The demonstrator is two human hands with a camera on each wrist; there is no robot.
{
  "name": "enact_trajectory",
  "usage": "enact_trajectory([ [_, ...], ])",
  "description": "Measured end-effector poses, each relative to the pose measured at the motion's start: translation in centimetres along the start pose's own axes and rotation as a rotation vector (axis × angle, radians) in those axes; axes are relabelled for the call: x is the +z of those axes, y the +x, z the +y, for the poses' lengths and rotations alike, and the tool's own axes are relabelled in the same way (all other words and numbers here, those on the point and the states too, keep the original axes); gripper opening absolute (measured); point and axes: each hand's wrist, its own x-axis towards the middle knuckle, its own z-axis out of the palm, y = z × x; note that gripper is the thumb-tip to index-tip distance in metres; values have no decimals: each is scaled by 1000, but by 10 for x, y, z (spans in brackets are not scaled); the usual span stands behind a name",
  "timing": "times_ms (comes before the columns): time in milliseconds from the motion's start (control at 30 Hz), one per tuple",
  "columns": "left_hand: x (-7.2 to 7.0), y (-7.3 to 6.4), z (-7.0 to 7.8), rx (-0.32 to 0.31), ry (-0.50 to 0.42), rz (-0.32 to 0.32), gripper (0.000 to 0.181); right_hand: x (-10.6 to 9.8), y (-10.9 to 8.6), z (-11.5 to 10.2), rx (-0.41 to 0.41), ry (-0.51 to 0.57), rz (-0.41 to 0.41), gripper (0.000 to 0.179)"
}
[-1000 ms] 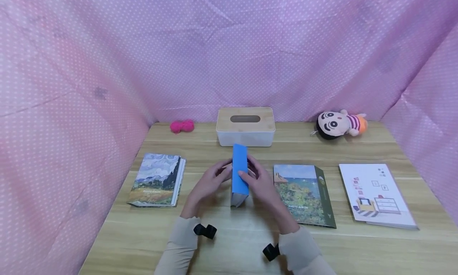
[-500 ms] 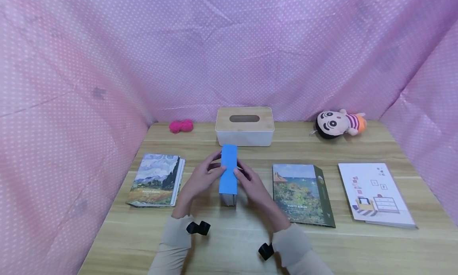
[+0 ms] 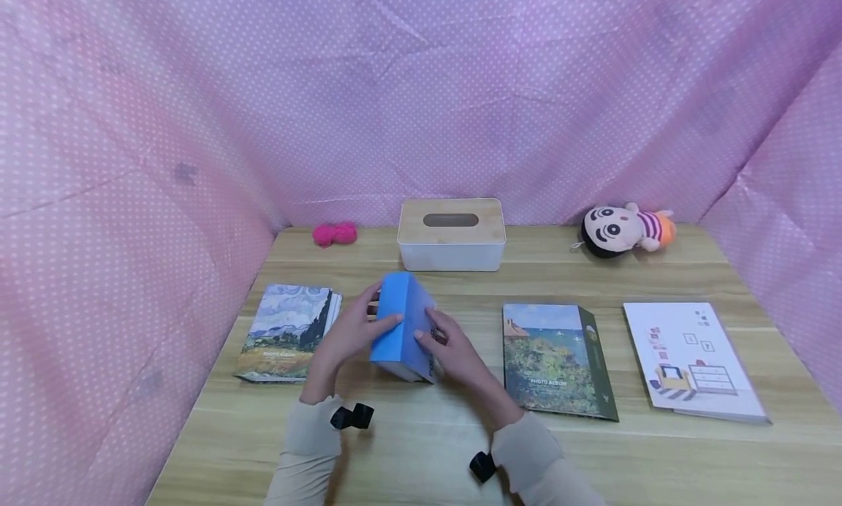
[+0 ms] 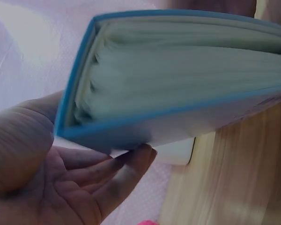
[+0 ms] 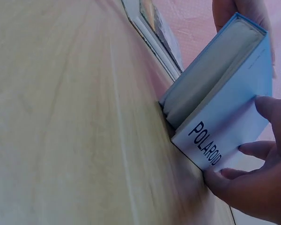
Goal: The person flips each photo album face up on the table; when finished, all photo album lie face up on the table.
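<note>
Bearings taken from the blue album (image 3: 408, 330), 12 o'clock pointing away from the person. It is at mid-table, tilted, spine up and leaning toward 9; the cover lettered POLAROID faces 3 and upward. Right wrist view: its lower edge meets the wooden table (image 3: 408, 447).

Containers. Between the album's covers: a thick block of pale pages (image 4: 178, 70), bound along the spine, with a gap showing under one cover; whether they hold pictures, cannot tell. At 1 o'clock, a white tissue box (image 3: 450, 255), wood-toned lid, long slot (image 3: 450, 220); the slot is dark, contents cannot be told.

Grip. Left hand (image 3: 351, 330), on the 9 o'clock side: holds the album across the spine, thumb on the blue spine, fingers against the cover behind. Span narrow, filled by the book. Right hand (image 3: 454, 345), at 4: thumb and bent fingertips spread on the lettered cover, moderate span; whether it also pinches an edge, cannot tell.

Around. Landscape album (image 3: 283, 330) at 9, near the left hand. Green-spined album (image 3: 549, 360) just past 3; white book (image 3: 693, 360) farther out on that line. Pink object (image 3: 334, 234) at 11. Plush doll (image 3: 625, 229) at 2, lying on its side. Pink dotted cloth (image 3: 421, 89) hangs behind, at 12.
</note>
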Motion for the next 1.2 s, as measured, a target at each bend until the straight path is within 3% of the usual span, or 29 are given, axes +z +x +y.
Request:
enact_trajectory([
  [267,-5,-4,-9,-55,133,40,75,8,2,1,21,-156,38,67],
  [767,-13,-3,-38,-211,150,-11,66,19,6,2,45,-264,63,71],
  [1200,-12,0,-46,-224,166,-33,59,25,8,-1,17,-324,69,70],
])
